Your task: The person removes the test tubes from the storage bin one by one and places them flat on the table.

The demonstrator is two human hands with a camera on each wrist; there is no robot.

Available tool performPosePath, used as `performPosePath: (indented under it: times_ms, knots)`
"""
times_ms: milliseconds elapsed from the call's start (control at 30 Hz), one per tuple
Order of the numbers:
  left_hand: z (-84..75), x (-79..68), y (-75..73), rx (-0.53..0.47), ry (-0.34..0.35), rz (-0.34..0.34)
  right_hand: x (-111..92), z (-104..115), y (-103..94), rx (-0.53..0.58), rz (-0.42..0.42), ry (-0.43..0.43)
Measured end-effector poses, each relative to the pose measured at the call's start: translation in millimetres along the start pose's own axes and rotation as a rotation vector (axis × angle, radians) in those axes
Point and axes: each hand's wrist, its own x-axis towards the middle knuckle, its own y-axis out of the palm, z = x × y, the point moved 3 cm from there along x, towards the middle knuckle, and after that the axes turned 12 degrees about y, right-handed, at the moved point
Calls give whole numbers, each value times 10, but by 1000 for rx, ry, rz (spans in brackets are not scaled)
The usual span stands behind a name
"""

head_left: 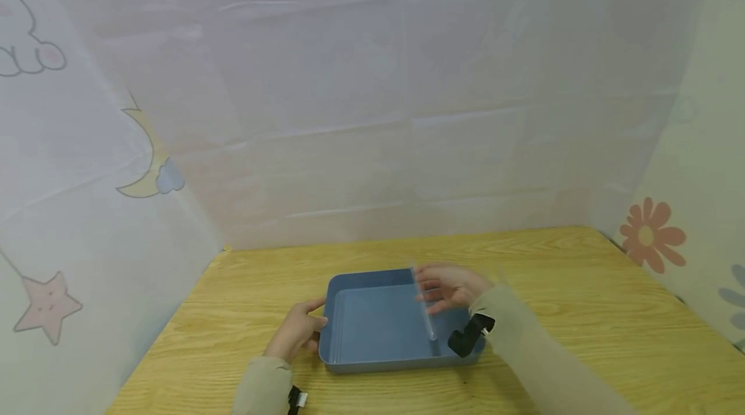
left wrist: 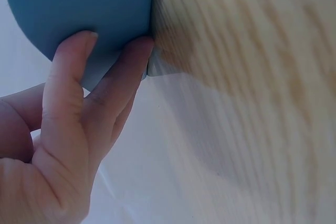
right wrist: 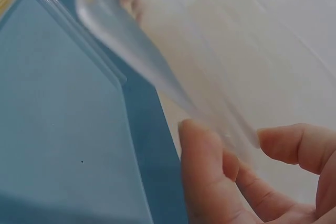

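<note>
A shallow blue tray [head_left: 381, 318] lies on the wooden table. My left hand [head_left: 297, 329] is at its left side, and its fingers [left wrist: 73, 69] touch the outside of the wall low down near the tabletop. Over the right part of the tray, my right hand [head_left: 451, 287] pinches a clear test tube [head_left: 427, 318] between thumb and fingers. The tube is tilted, its rounded end pointing down toward the near side. Along the tray's left wall lies clear tubing [right wrist: 79, 35], seen in the right wrist view; whether it is one tube or two I cannot tell.
The wooden tabletop [head_left: 553, 292] spreads around the tray on all sides. A pale sheet [head_left: 349, 143] hangs behind the table, with printed sheets on both sides. Each wrist carries a black strap with a small camera [head_left: 465, 339].
</note>
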Motion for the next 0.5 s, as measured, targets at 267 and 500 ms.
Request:
performPosePath:
  times_ms: [267, 500]
  knots:
    - [1, 6, 6, -8, 1, 4, -55, -19, -94, 18, 17, -13]
    - [8, 8, 8, 0, 8, 2, -89, -31, -183, -10, 9, -13]
